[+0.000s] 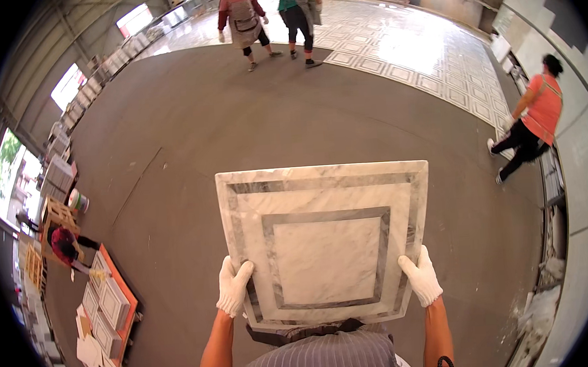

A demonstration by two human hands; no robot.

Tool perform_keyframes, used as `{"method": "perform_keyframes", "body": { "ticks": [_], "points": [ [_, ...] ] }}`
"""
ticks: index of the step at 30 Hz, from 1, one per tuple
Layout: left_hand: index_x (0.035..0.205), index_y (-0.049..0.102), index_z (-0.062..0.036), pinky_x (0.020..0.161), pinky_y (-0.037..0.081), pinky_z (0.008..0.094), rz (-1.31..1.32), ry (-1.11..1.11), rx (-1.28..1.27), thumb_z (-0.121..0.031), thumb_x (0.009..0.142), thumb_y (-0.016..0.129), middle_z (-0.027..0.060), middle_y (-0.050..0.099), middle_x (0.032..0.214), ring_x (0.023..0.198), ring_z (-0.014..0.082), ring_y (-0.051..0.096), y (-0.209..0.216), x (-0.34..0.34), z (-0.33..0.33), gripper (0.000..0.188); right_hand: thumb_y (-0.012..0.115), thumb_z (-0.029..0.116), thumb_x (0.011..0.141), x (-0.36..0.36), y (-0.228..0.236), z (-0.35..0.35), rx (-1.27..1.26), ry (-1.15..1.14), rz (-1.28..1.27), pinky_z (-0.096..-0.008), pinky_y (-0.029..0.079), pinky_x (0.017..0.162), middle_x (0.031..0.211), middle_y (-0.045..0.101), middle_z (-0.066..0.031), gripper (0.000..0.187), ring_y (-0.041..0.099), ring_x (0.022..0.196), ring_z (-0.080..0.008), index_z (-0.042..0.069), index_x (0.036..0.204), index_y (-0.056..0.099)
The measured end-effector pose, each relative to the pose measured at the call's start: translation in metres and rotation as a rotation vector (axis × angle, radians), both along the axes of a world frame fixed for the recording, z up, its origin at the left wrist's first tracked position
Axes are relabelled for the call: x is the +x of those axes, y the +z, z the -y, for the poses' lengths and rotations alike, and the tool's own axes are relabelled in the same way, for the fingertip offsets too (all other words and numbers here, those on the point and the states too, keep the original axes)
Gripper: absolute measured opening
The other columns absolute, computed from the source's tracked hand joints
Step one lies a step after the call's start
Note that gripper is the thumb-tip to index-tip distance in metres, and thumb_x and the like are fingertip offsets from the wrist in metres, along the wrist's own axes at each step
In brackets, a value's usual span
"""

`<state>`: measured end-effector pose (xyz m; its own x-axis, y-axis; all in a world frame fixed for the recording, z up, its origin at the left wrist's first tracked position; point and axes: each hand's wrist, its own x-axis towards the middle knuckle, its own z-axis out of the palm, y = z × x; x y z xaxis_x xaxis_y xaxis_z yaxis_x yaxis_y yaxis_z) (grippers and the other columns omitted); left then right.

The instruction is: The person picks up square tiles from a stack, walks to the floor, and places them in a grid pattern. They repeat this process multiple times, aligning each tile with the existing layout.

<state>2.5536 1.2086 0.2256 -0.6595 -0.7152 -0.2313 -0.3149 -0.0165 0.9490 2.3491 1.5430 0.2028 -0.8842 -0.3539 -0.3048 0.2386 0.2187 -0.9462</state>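
A: What sits nearest?
B: A grey apron (311, 361) with thin pale stripes, just below and between the grips.

A: How do the grips stand?
B: The left grip (233, 286) and the right grip (421, 276), gloved in white knit, are both clamped on one tile (332, 255), at opposite side edges. The thumbs press its face; the other fingers are hidden behind.

A: And the tile itself?
B: It's held between the grips, reaching well beyond them. Squarish and glossy, white like marble with grey veins, it has two darker bands forming one frame inside another.

A: Further out?
B: Smooth, dull grey floor (290, 123) spreads beyond the grips. Left of the left grip, a low cart (131, 298) with an orange edge carries similar framed tiles (115, 302). A person in dark red (63, 245) leans over it. Past them stands a round white bucket (78, 201); any print is too small to read.

A: Farthest?
B: Beyond the right grip, a person in a coral top (545, 111) strides beside shiny, frame-patterned flooring (428, 67). Two aproned people (242, 22) stand straight ahead, far past both grips.
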Motion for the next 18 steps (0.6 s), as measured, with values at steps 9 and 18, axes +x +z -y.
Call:
{"method": "perform_keyframes", "body": {
  "ticks": [9, 18],
  "points": [
    [0.098, 0.054, -0.0020, 0.074, 0.045, 0.0266, 0.012, -0.067, 0.013, -0.021, 0.086, 0.065, 0.0006, 0.055, 0.085, 0.079, 0.0079, 0.049, -0.016, -0.041, 0.069, 0.025, 0.059, 0.011, 0.087, 0.001, -0.038, 0.050, -0.027, -0.130, -0.056, -0.0317, 0.044, 0.089, 0.113, 0.057, -0.0103, 0.038, 0.053, 0.101, -0.0175, -0.001, 0.121, 0.046],
    [0.099, 0.054, -0.0010, 0.072, 0.045, 0.0245, -0.205, -0.195, 0.086, -0.013, 0.087, 0.061, 0.0022, 0.059, 0.091, 0.078, 0.0069, 0.052, -0.063, -0.052, 0.112, 0.019, 0.062, 0.019, 0.087, 0.045, -0.035, 0.075, 0.120, -0.261, -0.134, -0.0329, 0.044, 0.087, 0.109, 0.058, -0.0110, 0.040, 0.054, 0.096, -0.0176, -0.001, 0.118, 0.047]
  ]
}}
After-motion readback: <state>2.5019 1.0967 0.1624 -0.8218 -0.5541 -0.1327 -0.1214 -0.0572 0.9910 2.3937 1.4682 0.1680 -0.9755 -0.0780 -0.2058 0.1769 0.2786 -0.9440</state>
